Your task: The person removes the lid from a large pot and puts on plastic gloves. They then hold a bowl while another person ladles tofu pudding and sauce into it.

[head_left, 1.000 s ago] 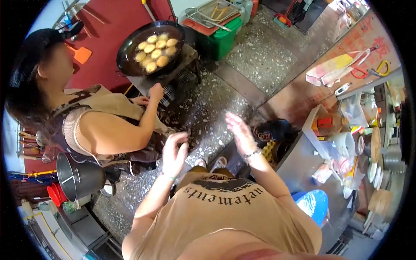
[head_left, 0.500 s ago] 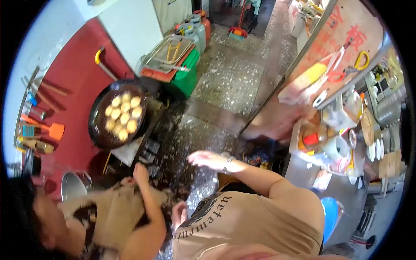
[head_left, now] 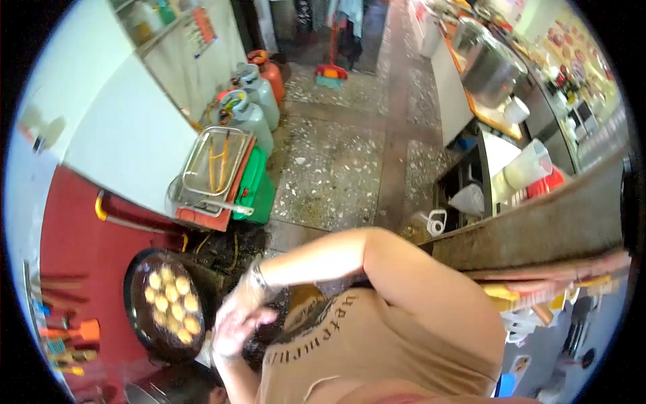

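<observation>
My right hand [head_left: 241,299], with a bracelet or watch at the wrist, reaches across in front of me. It meets my left hand [head_left: 232,337], which comes up from below; the two overlap or touch. Fingers show extended on both, somewhat blurred, and I see no object between them. Just left of my hands is a black wok [head_left: 138,316] of dark oil, with several round golden fried pieces [head_left: 177,311] floating in it. The wok stands tilted in my view, against the red wall.
A green bin [head_left: 257,185] carries a wire basket [head_left: 195,172] with tongs across it. Gas cylinders [head_left: 252,124] stand behind. An orange spatula [head_left: 89,330] hangs at the left wall. A metal pot [head_left: 145,392] is below the wok. A partition edge [head_left: 538,236] runs along the right.
My view has swung to the right and up the aisle. My right hand has moved left and met my left hand. The co-worker at left has mostly gone out of view.
</observation>
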`<act>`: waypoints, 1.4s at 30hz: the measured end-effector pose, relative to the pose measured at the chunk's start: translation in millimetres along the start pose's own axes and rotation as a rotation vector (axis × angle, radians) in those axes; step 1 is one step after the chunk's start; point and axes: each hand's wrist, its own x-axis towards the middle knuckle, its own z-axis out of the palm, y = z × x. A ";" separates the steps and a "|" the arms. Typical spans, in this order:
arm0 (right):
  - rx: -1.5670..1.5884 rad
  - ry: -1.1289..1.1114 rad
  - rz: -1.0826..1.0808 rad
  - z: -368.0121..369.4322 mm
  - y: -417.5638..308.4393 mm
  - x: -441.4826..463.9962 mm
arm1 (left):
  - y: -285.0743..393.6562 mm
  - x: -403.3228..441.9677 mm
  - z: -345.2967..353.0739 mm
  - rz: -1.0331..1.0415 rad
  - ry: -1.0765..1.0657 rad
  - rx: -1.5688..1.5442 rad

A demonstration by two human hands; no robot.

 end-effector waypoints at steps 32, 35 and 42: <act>-0.450 2.217 0.667 -249.7 20.5 -1041.9 | 544.8 934.1 623.9 1.355 -1.972 1.012; -0.456 2.411 0.622 -206.5 29.8 -1098.3 | 585.8 943.0 697.5 1.430 -2.046 0.975; -0.258 2.579 0.458 -181.6 84.4 -1284.8 | 611.3 1115.2 839.8 1.205 -1.721 0.576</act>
